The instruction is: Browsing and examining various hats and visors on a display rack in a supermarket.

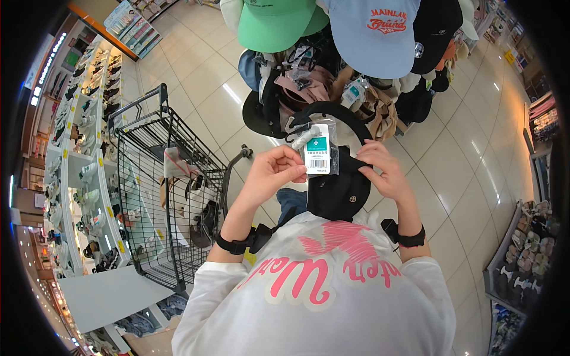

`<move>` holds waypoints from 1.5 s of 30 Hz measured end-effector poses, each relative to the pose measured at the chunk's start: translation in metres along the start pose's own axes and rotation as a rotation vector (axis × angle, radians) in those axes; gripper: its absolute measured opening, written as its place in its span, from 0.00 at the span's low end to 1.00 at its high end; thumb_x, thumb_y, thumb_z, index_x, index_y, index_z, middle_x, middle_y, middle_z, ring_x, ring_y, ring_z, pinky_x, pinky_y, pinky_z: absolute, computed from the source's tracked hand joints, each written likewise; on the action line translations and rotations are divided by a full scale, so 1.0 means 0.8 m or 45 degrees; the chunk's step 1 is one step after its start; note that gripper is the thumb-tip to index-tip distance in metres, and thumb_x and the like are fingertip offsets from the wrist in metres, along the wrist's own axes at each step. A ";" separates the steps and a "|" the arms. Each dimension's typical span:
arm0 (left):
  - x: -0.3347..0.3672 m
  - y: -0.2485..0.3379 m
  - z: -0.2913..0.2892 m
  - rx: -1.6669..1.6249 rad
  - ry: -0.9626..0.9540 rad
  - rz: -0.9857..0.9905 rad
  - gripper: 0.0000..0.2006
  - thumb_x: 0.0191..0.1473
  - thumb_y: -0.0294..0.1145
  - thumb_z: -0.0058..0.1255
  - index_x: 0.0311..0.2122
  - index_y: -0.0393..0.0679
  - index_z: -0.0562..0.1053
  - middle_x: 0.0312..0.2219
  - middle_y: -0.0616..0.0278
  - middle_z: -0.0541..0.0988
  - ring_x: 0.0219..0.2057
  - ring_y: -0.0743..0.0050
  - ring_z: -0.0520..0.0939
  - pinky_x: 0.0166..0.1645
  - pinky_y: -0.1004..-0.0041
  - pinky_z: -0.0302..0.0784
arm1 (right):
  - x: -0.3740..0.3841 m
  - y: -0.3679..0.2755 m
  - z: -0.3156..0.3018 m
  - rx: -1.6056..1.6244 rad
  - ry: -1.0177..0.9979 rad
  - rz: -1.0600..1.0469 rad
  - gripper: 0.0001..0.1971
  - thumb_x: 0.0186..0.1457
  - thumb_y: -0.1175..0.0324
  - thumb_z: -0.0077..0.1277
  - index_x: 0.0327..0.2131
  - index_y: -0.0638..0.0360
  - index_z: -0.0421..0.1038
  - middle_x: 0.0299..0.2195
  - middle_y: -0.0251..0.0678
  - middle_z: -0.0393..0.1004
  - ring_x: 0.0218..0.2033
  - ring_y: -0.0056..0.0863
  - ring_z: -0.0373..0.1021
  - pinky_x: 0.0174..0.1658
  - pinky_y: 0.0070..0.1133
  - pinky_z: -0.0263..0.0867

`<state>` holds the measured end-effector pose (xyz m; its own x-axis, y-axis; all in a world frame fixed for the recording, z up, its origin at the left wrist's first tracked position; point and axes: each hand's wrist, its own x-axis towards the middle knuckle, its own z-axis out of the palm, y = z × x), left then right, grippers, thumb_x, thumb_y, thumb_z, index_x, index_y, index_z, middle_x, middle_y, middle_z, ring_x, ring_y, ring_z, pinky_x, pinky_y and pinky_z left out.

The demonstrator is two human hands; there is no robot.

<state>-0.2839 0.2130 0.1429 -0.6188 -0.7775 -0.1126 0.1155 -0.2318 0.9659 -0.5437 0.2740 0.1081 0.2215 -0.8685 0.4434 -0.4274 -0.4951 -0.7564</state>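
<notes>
In front of my chest I hold a black sun visor or cap (pixel 336 193) with a small pale emblem on it. A curved black band (pixel 350 118) arches above it, and I cannot tell whether it is part of the same hat. My right hand (pixel 385 169) grips the black hat at its right side, thumb in front. My left hand (pixel 274 171) pinches the edge of a white and green price tag (pixel 318 148) in a clear plastic sleeve, by a small black hook. The tag faces up, with a barcode on its lower part.
Just ahead stands a rack of hats, with a green cap (pixel 276 24) and a light blue cap (pixel 377 35) on top. A black wire shopping cart (pixel 172 237) holding several items is at my left. Shoe shelves (pixel 86 178) line the far left; a footwear stand (pixel 522 255) is at right.
</notes>
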 end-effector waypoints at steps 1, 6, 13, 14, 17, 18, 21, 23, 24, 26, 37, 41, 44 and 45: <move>-0.001 -0.002 -0.001 0.016 0.007 -0.004 0.04 0.47 0.22 0.50 0.29 0.37 0.67 0.24 0.62 0.74 0.25 0.79 0.77 0.32 0.82 0.73 | -0.001 0.001 0.003 0.024 -0.013 0.009 0.08 0.42 0.76 0.50 0.31 0.61 0.70 0.31 0.36 0.69 0.39 0.32 0.63 0.51 0.31 0.54; -0.006 -0.008 -0.008 0.047 0.022 -0.024 0.05 0.47 0.24 0.50 0.29 0.37 0.67 0.24 0.64 0.74 0.26 0.80 0.77 0.33 0.81 0.73 | -0.001 0.002 0.014 0.036 -0.027 0.005 0.08 0.43 0.75 0.51 0.30 0.61 0.70 0.29 0.36 0.70 0.38 0.32 0.64 0.48 0.29 0.56; -0.019 -0.065 -0.038 0.192 -0.289 -0.389 0.11 0.48 0.26 0.50 0.37 0.36 0.69 0.32 0.62 0.76 0.33 0.82 0.75 0.37 0.81 0.70 | 0.011 0.010 0.036 -0.028 0.378 0.122 0.07 0.48 0.71 0.48 0.31 0.64 0.67 0.23 0.39 0.67 0.25 0.27 0.65 0.29 0.20 0.59; -0.020 -0.070 -0.031 0.089 -0.338 -0.281 0.13 0.47 0.27 0.51 0.39 0.35 0.69 0.33 0.60 0.75 0.34 0.80 0.75 0.39 0.80 0.69 | 0.014 0.012 0.037 0.034 0.403 0.239 0.08 0.50 0.69 0.47 0.31 0.65 0.66 0.21 0.39 0.66 0.24 0.25 0.64 0.27 0.19 0.58; -0.019 -0.054 -0.008 0.100 -0.523 -0.107 0.23 0.46 0.31 0.53 0.47 0.33 0.64 0.41 0.56 0.72 0.42 0.75 0.71 0.48 0.74 0.64 | 0.021 0.011 0.044 0.129 0.392 0.367 0.10 0.53 0.67 0.45 0.34 0.65 0.63 0.21 0.37 0.65 0.24 0.18 0.62 0.28 0.16 0.57; -0.021 -0.047 -0.001 0.079 -0.602 -0.067 0.27 0.46 0.32 0.53 0.50 0.33 0.60 0.44 0.56 0.69 0.46 0.72 0.68 0.51 0.72 0.61 | 0.022 0.021 0.053 0.213 0.438 0.304 0.10 0.54 0.66 0.43 0.33 0.64 0.62 0.20 0.33 0.63 0.23 0.15 0.60 0.28 0.15 0.57; -0.024 -0.009 0.034 -0.084 -0.826 0.119 0.37 0.45 0.36 0.53 0.56 0.35 0.49 0.52 0.56 0.60 0.55 0.66 0.59 0.56 0.68 0.53 | 0.034 0.031 0.063 0.865 0.579 0.492 0.09 0.56 0.65 0.41 0.31 0.61 0.63 0.21 0.29 0.62 0.24 0.13 0.58 0.30 0.12 0.56; -0.012 0.026 0.048 0.165 -1.119 0.233 0.38 0.45 0.38 0.52 0.57 0.35 0.47 0.53 0.53 0.59 0.56 0.64 0.56 0.57 0.69 0.50 | -0.003 0.090 0.042 1.478 0.086 0.331 0.11 0.56 0.64 0.35 0.30 0.62 0.61 0.25 0.28 0.62 0.27 0.15 0.58 0.32 0.12 0.53; -0.008 0.033 0.050 0.268 -1.167 0.278 0.33 0.47 0.38 0.50 0.55 0.33 0.52 0.51 0.49 0.61 0.54 0.60 0.61 0.56 0.66 0.53 | 0.017 0.094 0.046 1.992 0.025 0.170 0.11 0.56 0.65 0.34 0.30 0.64 0.61 0.24 0.28 0.60 0.24 0.17 0.57 0.31 0.13 0.52; -0.003 0.032 0.051 0.338 -1.141 0.266 0.30 0.48 0.36 0.48 0.54 0.33 0.54 0.51 0.49 0.62 0.53 0.60 0.62 0.55 0.67 0.54 | 0.023 0.085 0.043 2.614 0.232 0.077 0.11 0.54 0.66 0.32 0.32 0.66 0.58 0.21 0.29 0.54 0.20 0.20 0.52 0.31 0.16 0.49; -0.004 0.001 0.030 0.741 -0.777 0.236 0.20 0.49 0.28 0.45 0.49 0.39 0.62 0.46 0.54 0.66 0.49 0.61 0.66 0.51 0.69 0.60 | 0.006 0.078 0.055 2.542 0.394 -0.029 0.10 0.54 0.67 0.30 0.29 0.63 0.59 0.20 0.29 0.54 0.20 0.19 0.50 0.31 0.15 0.49; -0.008 -0.007 0.022 0.883 -0.691 0.177 0.23 0.48 0.28 0.46 0.50 0.36 0.60 0.49 0.54 0.63 0.52 0.63 0.62 0.54 0.69 0.56 | 0.008 0.093 0.055 2.443 0.366 -0.044 0.09 0.55 0.66 0.32 0.27 0.60 0.59 0.21 0.30 0.56 0.20 0.19 0.53 0.31 0.15 0.49; -0.016 0.005 0.026 0.732 -0.501 0.009 0.27 0.46 0.29 0.48 0.52 0.37 0.56 0.49 0.54 0.63 0.53 0.62 0.62 0.56 0.69 0.54 | 0.016 0.129 0.055 2.256 0.132 -0.088 0.08 0.54 0.66 0.35 0.31 0.61 0.61 0.24 0.31 0.60 0.24 0.20 0.59 0.33 0.16 0.53; -0.019 0.009 0.022 0.722 -0.468 0.041 0.29 0.46 0.30 0.49 0.53 0.36 0.55 0.50 0.54 0.62 0.53 0.64 0.61 0.56 0.69 0.53 | 0.022 0.116 0.054 2.261 0.189 0.021 0.10 0.54 0.67 0.35 0.34 0.62 0.62 0.27 0.32 0.64 0.26 0.21 0.62 0.35 0.16 0.55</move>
<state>-0.2874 0.2333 0.1554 -0.8576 -0.5061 -0.0916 -0.2252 0.2093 0.9516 -0.5414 0.2117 0.0248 0.1109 -0.9138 0.3907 0.9611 -0.0015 -0.2763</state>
